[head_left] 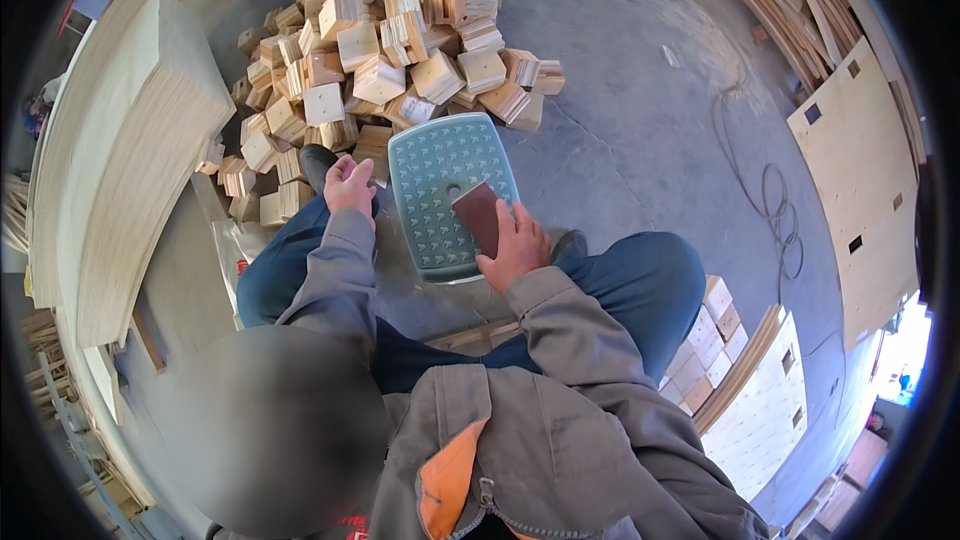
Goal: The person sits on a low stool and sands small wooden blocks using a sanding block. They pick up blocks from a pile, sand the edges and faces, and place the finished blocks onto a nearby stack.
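A pale blue-green plastic stool [430, 202] with a bumpy top and a hole in its middle stands between my knees. Held over the right part of its top is a reddish-brown rectangular piece of sandpaper [478, 217]. My right hand [520, 245] grips that piece by its right edge, thumb below and fingers above. Left of the stool, my left hand [350, 186] is in the air with its fingers loosely bent and nothing visible in them. Closest to it is a wooden block [373, 148] at the near edge of a big heap of blocks [380, 60].
Stacked plywood sheets [130, 160] rise on the left. A cable [780, 210] lies coiled on the concrete floor to the right, near a plywood panel with square holes [860, 180]. Stacked blocks [705, 340] and a leaning board [765, 410] are beside my right knee.
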`<move>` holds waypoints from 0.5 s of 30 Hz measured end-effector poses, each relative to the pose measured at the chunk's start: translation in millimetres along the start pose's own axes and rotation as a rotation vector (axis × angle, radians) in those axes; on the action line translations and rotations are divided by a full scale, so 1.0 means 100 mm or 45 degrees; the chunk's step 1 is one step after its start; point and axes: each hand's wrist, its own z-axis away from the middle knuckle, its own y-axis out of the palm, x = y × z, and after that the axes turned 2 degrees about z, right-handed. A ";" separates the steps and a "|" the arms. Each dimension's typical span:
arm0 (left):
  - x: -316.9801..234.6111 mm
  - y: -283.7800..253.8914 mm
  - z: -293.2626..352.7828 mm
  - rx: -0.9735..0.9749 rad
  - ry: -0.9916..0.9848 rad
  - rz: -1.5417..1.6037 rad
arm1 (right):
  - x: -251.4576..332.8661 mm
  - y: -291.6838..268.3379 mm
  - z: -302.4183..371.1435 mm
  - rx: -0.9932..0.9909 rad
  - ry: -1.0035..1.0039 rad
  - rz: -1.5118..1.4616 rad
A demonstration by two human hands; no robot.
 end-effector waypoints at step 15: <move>-0.59 1.15 -1.28 0.087 0.645 -0.894 | 0.06 -0.02 -0.09 0.028 -0.005 -0.082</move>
